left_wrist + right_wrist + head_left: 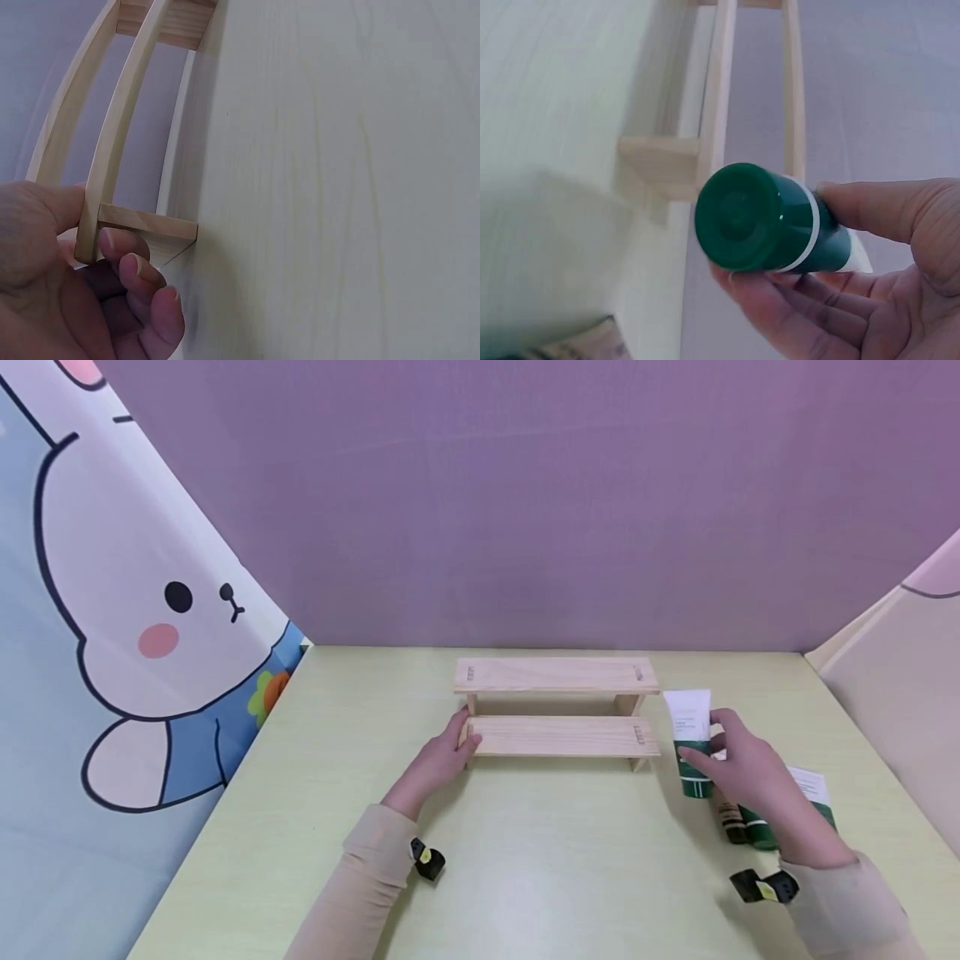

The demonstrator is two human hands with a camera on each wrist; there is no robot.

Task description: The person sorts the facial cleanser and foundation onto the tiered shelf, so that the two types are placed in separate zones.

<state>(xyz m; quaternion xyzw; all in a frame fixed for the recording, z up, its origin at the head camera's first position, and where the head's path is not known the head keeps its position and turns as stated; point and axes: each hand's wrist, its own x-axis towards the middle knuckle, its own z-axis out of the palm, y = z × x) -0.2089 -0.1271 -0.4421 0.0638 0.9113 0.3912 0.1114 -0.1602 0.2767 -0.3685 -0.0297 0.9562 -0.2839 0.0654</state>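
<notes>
A two-step wooden rack (562,737) stands on the table toward the back. At its left end my left hand (448,748) pinches the lower board, thumb on top; in the left wrist view the fingers curl under the board end (96,217). My right hand (738,760) holds a white and green squeeze tube (690,727) between thumb and fingers, just right of the rack. The tube is upright, its green cap (739,217) pointing down. Below the right hand lie a second green-capped tube (759,831), a small dark-capped tube (731,822) and another white and green one (812,787), partly hidden by the forearm.
The pale wooden table (540,868) extends in front of the rack. Behind it rises a purple backdrop (562,510). A cloth with a cartoon rabbit (142,568) hangs along the left side, and a pale cloth (900,677) borders the right.
</notes>
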